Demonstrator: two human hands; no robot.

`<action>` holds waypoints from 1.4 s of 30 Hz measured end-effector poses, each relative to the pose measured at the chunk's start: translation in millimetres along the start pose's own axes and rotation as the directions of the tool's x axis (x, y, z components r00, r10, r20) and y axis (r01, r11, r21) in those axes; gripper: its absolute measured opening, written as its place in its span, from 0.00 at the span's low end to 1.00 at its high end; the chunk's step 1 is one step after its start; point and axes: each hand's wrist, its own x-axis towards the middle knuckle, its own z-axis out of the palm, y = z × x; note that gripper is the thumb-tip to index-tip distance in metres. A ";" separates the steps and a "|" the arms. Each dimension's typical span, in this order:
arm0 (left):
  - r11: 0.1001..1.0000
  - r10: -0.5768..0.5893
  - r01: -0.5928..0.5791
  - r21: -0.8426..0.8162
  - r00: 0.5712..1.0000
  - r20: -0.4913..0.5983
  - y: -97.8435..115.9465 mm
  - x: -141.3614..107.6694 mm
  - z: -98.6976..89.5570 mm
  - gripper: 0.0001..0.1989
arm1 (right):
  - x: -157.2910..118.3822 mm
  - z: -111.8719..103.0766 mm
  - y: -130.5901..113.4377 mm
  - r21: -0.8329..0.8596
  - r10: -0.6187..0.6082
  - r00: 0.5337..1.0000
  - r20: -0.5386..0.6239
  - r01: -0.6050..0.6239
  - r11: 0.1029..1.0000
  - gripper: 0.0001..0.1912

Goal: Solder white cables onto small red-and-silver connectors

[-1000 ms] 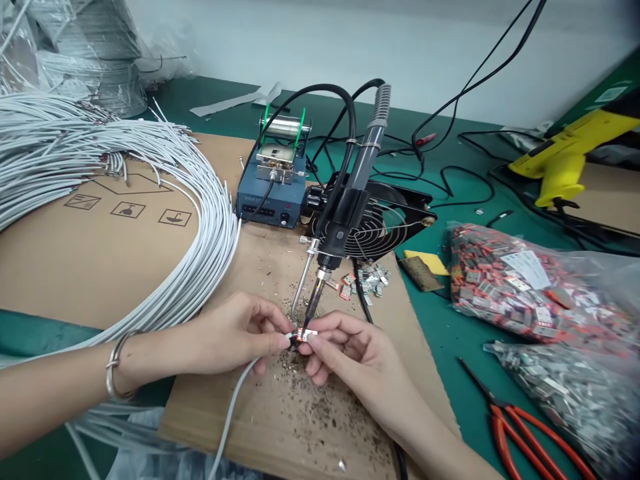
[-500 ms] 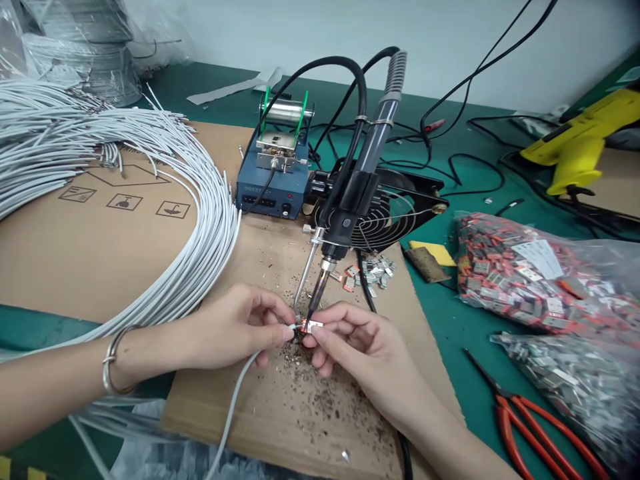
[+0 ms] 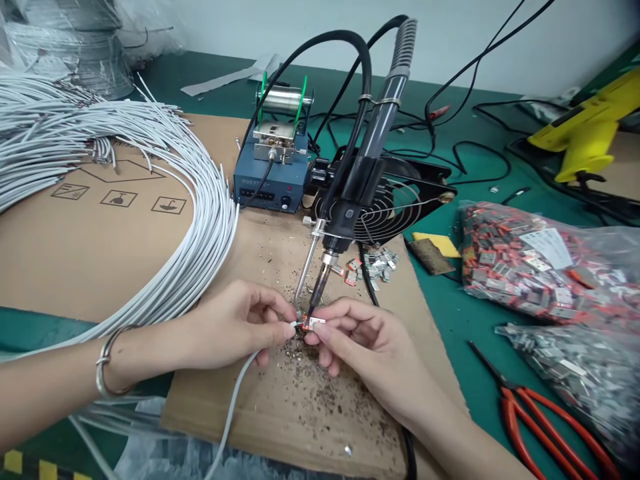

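My left hand (image 3: 250,325) pinches the end of a white cable (image 3: 233,400), which hangs down toward the bottom edge. Between thumb and fingers my right hand (image 3: 367,340) grips a small red and silver connector (image 3: 316,323). The cable's tip meets the connector's left side. Right above this joint is the dark tip of a soldering iron (image 3: 317,290), mounted on a stand and slanting down from the upper right. A thin metal tube (image 3: 306,270) ends just left of the tip. Whether the iron touches the connector is too small to tell.
White cables (image 3: 200,247) curve across the left. A blue solder feeder (image 3: 270,177) and a black fan (image 3: 395,207) stand behind. At right lie bags of red connectors (image 3: 525,267) and metal shells (image 3: 575,380), red-handled pliers (image 3: 515,400) and sponges (image 3: 435,250). Loose connectors (image 3: 380,263) lie beyond my right hand.
The camera view has shifted slightly. Both hands keep their grips, and the connector sits slightly farther right relative to the iron's tip, with its red part now nearer the tip.
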 end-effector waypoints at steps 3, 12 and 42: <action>1.000 -0.010 0.010 -0.005 1.000 -0.006 0.1 -0.1 -0.2 0.05 | -0.3 0.3 -0.7 -0.001 0.012 1.000 -0.007 -0.012 1.000 0.12; 0.999 -0.032 0.032 -0.026 0.999 0.003 0.1 0.6 -0.5 0.05 | -1.6 -1.7 -1.5 -0.011 0.012 1.000 0.004 -0.012 1.000 0.11; 0.999 -0.027 0.028 0.028 0.999 -0.038 -1.4 0.9 -0.5 0.06 | -1.4 1.7 -4.0 -0.069 0.018 0.999 -0.027 -0.020 0.997 0.14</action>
